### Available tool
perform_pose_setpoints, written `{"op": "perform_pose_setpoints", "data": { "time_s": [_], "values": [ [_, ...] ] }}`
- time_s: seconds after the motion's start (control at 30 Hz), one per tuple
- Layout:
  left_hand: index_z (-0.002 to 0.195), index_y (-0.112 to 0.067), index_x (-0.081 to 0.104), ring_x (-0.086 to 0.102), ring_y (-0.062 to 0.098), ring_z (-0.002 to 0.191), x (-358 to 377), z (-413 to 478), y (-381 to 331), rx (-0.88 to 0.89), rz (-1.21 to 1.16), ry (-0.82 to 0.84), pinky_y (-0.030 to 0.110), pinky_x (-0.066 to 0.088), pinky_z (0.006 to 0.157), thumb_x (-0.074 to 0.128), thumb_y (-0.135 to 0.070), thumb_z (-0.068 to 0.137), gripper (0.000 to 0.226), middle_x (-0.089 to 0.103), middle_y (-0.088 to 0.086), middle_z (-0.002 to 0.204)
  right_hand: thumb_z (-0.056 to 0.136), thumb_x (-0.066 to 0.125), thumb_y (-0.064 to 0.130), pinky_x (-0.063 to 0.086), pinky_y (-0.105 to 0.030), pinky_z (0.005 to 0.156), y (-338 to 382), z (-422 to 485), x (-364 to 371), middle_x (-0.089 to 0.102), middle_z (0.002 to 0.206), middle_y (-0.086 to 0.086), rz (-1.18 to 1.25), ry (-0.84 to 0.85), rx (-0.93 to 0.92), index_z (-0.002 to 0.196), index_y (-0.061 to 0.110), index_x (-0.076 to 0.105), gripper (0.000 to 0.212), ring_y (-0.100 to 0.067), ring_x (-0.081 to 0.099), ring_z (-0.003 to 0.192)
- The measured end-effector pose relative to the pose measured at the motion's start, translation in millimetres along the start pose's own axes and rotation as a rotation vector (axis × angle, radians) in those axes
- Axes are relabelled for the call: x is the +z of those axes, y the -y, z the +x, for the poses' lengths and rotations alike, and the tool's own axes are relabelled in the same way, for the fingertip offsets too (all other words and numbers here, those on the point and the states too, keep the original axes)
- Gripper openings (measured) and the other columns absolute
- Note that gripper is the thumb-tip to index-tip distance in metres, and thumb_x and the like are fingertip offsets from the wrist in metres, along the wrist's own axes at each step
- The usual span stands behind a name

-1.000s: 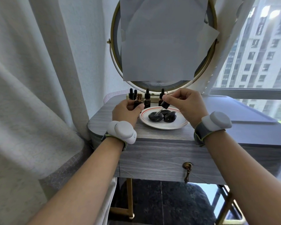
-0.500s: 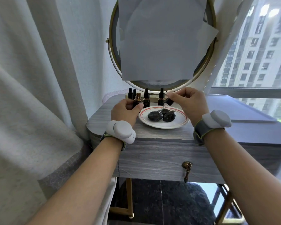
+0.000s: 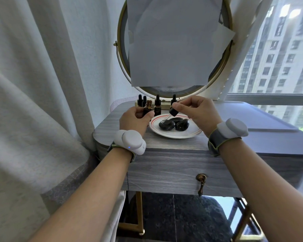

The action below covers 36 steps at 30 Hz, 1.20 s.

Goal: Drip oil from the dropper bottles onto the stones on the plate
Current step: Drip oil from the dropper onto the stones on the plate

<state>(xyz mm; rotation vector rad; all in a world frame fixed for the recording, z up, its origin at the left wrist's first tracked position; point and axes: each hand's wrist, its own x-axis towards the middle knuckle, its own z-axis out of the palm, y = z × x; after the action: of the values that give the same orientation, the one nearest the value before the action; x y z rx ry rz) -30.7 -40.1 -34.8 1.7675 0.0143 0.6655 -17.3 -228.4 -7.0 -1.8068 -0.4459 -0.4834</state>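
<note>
A grey wood-grain vanity table point(image 3: 164, 165) stands beneath a paper-covered round mirror point(image 3: 175, 44). Since half a second ago the dropper point(image 3: 173, 111) has shifted left and nearer over the plate point(image 3: 182, 135). Its glass tip now sits at the left end of the left stone; whether it touches cannot be told. The right hand point(image 3: 198, 111) pinches the dropper's black cap between thumb and fingertips. Left of the plate, the left hand point(image 3: 134, 119) stays curled round the open bottle point(image 3: 148, 107). Three glossy black stones point(image 3: 182, 124) lie close together on the red-ringed white plate, and capped dropper bottles point(image 3: 157, 106) stand behind it.
</note>
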Motion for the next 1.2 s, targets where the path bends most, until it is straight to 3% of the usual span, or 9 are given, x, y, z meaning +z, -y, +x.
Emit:
{"op": "perform_pose_setpoints", "data": {
  "time_s": [0.17, 0.4, 0.6, 0.77, 0.93, 1.2],
  "values": [
    [0.085, -0.028, 0.062, 0.069, 0.017, 0.08, -0.1, -0.7, -0.2, 0.011, 0.005, 0.001, 0.041, 0.056, 0.083, 0.071, -0.03, 0.08, 0.01, 0.07, -0.002, 0.083, 0.073, 0.079, 0.036, 0.043, -0.02, 0.065, -0.5, 1.0, -1.3, 0.065, 0.059, 0.013, 0.033, -0.003, 0.011, 0.06, 0.025, 0.066, 0.021, 0.006, 0.051, 0.051],
    [0.087, -0.027, 0.063, 0.068, 0.017, 0.081, 1.0, -0.4, -0.2, 0.007, 0.022, -0.006, 0.041, 0.056, 0.083, 0.071, -0.031, 0.08, 0.012, 0.07, -0.003, 0.083, 0.075, 0.077, 0.026, 0.042, -0.016, 0.056, -7.4, 5.9, -4.4, 0.052, 0.046, 0.016, 0.058, -0.108, 0.06, 0.066, 0.01, 0.064, 0.023, 0.001, 0.042, 0.046],
    [0.089, -0.026, 0.064, 0.069, 0.018, 0.081, 1.0, -0.3, 0.3, 0.007, 0.021, -0.006, 0.041, 0.056, 0.083, 0.071, -0.03, 0.079, 0.013, 0.071, -0.001, 0.085, 0.076, 0.077, 0.028, 0.041, -0.02, 0.058, -9.6, 7.7, -5.7, 0.052, 0.049, 0.013, 0.041, -0.19, 0.058, 0.058, 0.022, 0.062, 0.025, -0.006, 0.044, 0.053],
    [0.088, -0.026, 0.063, 0.069, 0.017, 0.081, 1.3, 0.0, 0.6, 0.009, 0.026, -0.008, 0.041, 0.056, 0.082, 0.071, -0.031, 0.079, 0.013, 0.071, -0.002, 0.084, 0.075, 0.077, 0.039, 0.043, -0.013, 0.056, -11.1, 7.6, -5.5, 0.06, 0.056, 0.014, 0.044, -0.15, 0.049, 0.071, 0.019, 0.07, 0.022, 0.004, 0.046, 0.05],
    [0.086, -0.028, 0.062, 0.068, 0.017, 0.081, 1.3, 0.5, 0.3, 0.007, 0.03, -0.008, 0.041, 0.056, 0.082, 0.072, -0.031, 0.079, 0.012, 0.07, -0.004, 0.082, 0.073, 0.078, 0.044, 0.046, -0.021, 0.064, -10.2, 7.2, -4.6, 0.066, 0.068, 0.006, 0.03, -0.064, 0.052, 0.074, 0.021, 0.072, 0.024, 0.002, 0.048, 0.054],
    [0.091, -0.024, 0.065, 0.068, 0.017, 0.085, 1.3, -0.1, -0.3, 0.009, 0.054, -0.013, 0.04, 0.056, 0.084, 0.071, -0.033, 0.079, 0.016, 0.07, -0.003, 0.086, 0.074, 0.078, 0.037, 0.041, -0.014, 0.051, -7.8, 5.6, -6.6, 0.058, 0.053, 0.012, 0.126, -0.058, 0.092, 0.07, 0.019, 0.072, 0.019, -0.002, 0.043, 0.048]
  ]
}}
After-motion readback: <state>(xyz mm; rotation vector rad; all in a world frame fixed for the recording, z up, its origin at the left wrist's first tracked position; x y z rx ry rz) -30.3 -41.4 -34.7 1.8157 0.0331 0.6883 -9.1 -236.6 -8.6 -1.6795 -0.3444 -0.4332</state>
